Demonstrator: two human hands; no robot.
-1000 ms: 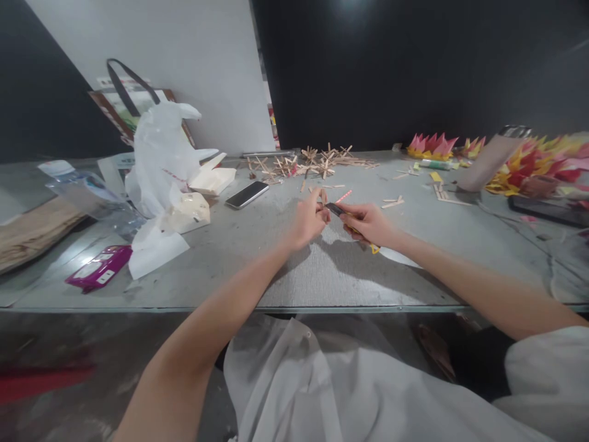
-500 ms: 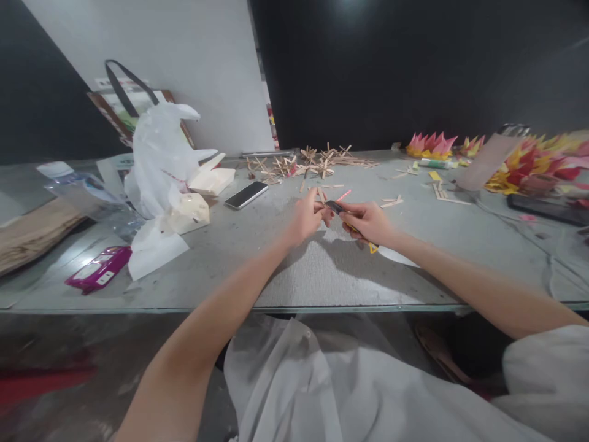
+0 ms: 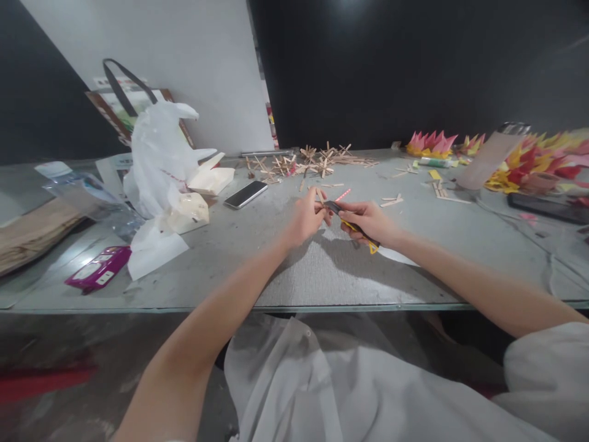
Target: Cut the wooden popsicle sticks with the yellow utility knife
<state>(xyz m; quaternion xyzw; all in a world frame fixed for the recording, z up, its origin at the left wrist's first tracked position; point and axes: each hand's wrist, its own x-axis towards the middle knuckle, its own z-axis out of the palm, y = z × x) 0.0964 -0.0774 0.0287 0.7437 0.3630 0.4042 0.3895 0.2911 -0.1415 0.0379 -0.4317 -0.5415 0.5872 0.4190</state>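
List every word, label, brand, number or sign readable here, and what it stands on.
No text is readable.
White plastic bag: red print, too blurred.
Handled bag: print, too small and blurred.
Purple packet: pale patches, nothing legible.
Small tube: any markings too small.

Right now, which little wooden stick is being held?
The wooden stick in the left hand, beside the black-and-yellow tool in the right hand. The other wooden sticks lie heaped or loose on the table.
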